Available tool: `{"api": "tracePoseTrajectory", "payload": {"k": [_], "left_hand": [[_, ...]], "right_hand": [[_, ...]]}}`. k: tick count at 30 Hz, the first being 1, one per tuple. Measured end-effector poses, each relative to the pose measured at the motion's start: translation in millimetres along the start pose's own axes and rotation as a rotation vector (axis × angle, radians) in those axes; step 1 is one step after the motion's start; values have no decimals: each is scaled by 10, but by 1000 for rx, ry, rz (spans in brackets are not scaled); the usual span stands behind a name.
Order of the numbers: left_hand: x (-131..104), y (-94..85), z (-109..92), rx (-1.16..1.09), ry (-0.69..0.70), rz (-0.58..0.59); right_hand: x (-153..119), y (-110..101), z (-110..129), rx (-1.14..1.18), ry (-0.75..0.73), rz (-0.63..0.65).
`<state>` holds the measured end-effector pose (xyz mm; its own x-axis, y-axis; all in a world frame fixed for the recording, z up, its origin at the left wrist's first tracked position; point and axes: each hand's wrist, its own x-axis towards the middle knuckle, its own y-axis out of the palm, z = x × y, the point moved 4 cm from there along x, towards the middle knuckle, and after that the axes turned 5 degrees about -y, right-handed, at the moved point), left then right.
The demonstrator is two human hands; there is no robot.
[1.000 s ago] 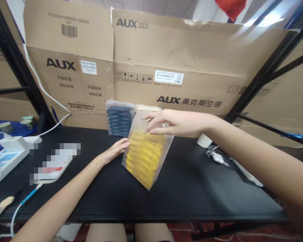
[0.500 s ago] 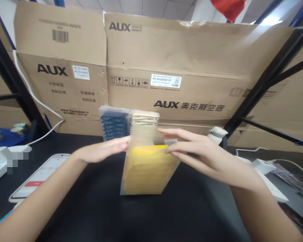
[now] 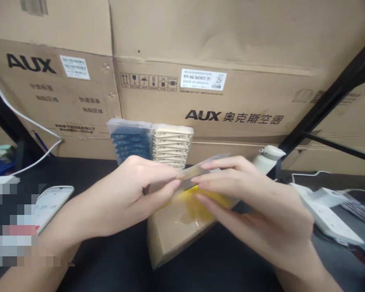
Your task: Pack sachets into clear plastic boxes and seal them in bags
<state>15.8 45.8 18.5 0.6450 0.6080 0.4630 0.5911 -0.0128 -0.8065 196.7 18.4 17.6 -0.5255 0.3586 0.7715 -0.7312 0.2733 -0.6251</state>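
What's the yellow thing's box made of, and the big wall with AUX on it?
The box with yellow packets looks like thin, slightly cloudy plastic, maybe frosted: yellow shows through its wall. The AUX wall seems to be matte brown cardboard, since it has creases, fold lines and printed shipping symbols.

Apparently a workspace, cardboard-backed desk (image 3: pixel 109 267).

Translucent box (image 3: pixel 179 235), yellow contents (image 3: pixel 208 202), tilted above black tabletop (image 3: pixel 109 259)

The left hand (image 3: pixel 130 194) and right hand (image 3: pixel 258 202) are bare, slim-fingered.
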Motion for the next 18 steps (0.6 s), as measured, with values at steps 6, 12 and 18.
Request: {"api": "tracePoseTrajectory", "payload": {"k": [6,12,18], "left_hand": [[-69,-15,-144,189,5,-298],[-132,-38,-219,135,-16,-259],[-134,-61,-256,5,-25,-178]], "right_hand": [[14,94,14,148,-8,-27],[-10,39,-25,211,57,-47],[-23,44,-28,244,106,-62]]}}
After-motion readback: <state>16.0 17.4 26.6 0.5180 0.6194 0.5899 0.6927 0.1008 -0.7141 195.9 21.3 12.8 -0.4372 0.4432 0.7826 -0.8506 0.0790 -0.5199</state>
